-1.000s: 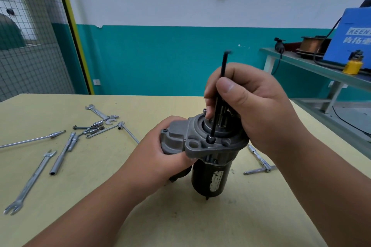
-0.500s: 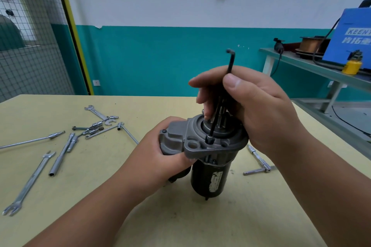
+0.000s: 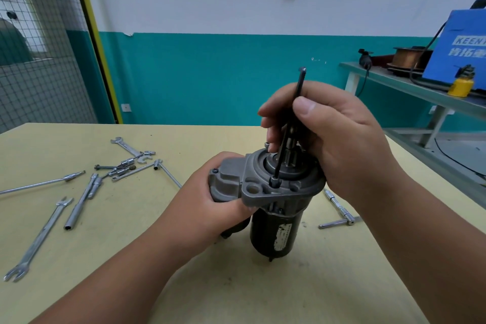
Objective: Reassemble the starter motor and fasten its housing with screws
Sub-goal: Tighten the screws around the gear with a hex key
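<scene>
**My two hands on a starter motor, hex key seated in a housing screw**

I see my own forearms reaching in from the bottom edge over a pale yellow table (image 3: 157, 284). The starter motor (image 3: 273, 229) stands upright near the middle of the table, its black round body below and its grey cast housing (image 3: 252, 189) on top.

My left hand (image 3: 210, 208) wraps around the left side of the housing, fingers curled behind it and thumb pressed under its front flange. My right hand (image 3: 339, 144) sits above and to the right of the motor. Its thumb and fingers are closed on a black hex key (image 3: 299, 87), which leans slightly right. The key's lower tip sits in a dark screw (image 3: 274, 182) on the front of the housing flange, and its bent top pokes above my thumb.

To the left lie a long spanner (image 3: 39, 239), a tube socket (image 3: 81, 201) and a loose cluster of small tools (image 3: 126, 163), well apart from the motor. A T-handle wrench (image 3: 339, 212) lies just right of the motor. At the far right, a side bench (image 3: 410, 87) carries a blue machine (image 3: 462, 47) and a yellow can (image 3: 460, 85)
</scene>
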{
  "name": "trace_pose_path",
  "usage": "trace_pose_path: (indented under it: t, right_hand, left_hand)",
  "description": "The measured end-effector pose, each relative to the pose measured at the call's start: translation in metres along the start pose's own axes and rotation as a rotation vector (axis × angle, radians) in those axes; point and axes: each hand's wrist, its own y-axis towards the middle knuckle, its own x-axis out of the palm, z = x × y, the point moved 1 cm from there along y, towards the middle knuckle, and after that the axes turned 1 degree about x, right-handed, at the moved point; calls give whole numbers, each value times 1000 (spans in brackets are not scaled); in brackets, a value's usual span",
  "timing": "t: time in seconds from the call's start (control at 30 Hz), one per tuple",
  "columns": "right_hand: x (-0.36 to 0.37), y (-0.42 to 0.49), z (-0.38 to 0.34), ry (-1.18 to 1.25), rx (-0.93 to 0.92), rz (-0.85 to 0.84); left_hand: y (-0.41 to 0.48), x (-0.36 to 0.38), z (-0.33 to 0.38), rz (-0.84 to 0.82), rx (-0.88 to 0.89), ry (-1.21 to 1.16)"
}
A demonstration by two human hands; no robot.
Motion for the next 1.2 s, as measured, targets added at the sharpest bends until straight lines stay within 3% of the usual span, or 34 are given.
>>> trace_pose_path:
  t: [1.03,1.2]
  right_hand:
    - [6,3,-2,-182,-80,-9]
    - [3,1,-3,-88,-26,-30]
  left_hand:
    - [1,0,-2,15,3,9]
    - [1,-1,-5,15,1,12]
